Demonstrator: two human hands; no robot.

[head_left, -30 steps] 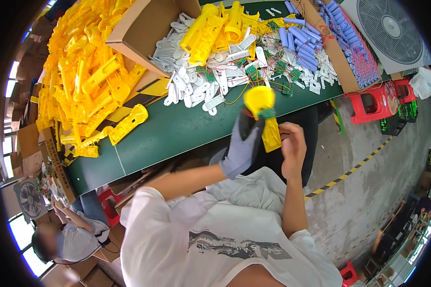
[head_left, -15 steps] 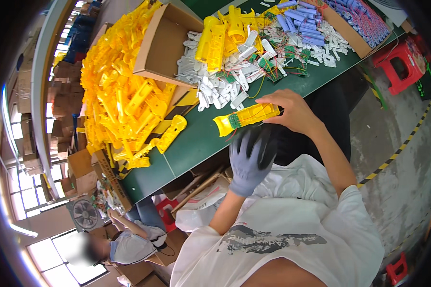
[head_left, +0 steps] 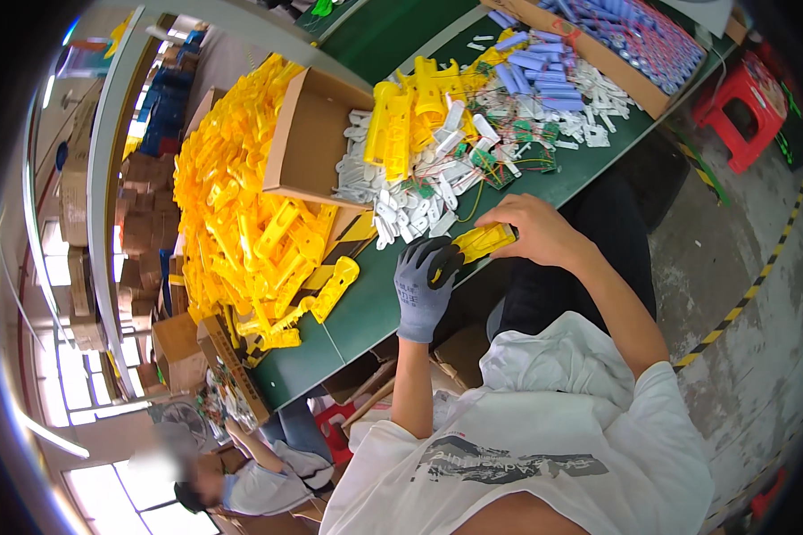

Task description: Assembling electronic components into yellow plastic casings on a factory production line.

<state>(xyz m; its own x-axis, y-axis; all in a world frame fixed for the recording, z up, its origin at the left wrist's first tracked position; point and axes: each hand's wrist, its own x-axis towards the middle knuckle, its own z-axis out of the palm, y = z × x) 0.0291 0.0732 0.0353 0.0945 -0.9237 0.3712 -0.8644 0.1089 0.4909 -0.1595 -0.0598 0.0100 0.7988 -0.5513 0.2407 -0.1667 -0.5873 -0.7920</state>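
A yellow plastic housing [head_left: 484, 241], long and hollow with thin wires along its inside, is held between both hands above the table's near edge. My right hand [head_left: 542, 234], bare, pinches its right end between thumb and fingers. Around the left end close the dark fingertips of my left hand [head_left: 424, 283], in a grey glove. That hand covers the part of the housing where the green circuit board sits. Just beyond lie white plastic pieces [head_left: 410, 214] and green circuit boards [head_left: 484, 159] with red and yellow wires.
A large heap of yellow housings [head_left: 250, 205] lies left, beside an open cardboard box [head_left: 308, 134]. Purple cylindrical cells [head_left: 544, 76] are piled far right, near a cardboard tray [head_left: 598, 53] of wired cells. A red stool [head_left: 742, 111] stands right; another person [head_left: 259, 477] sits lower left.
My left hand has moved up and left from below the housing and closed over its left end, hiding the green board. My right hand keeps its hold, slightly lower in the picture.
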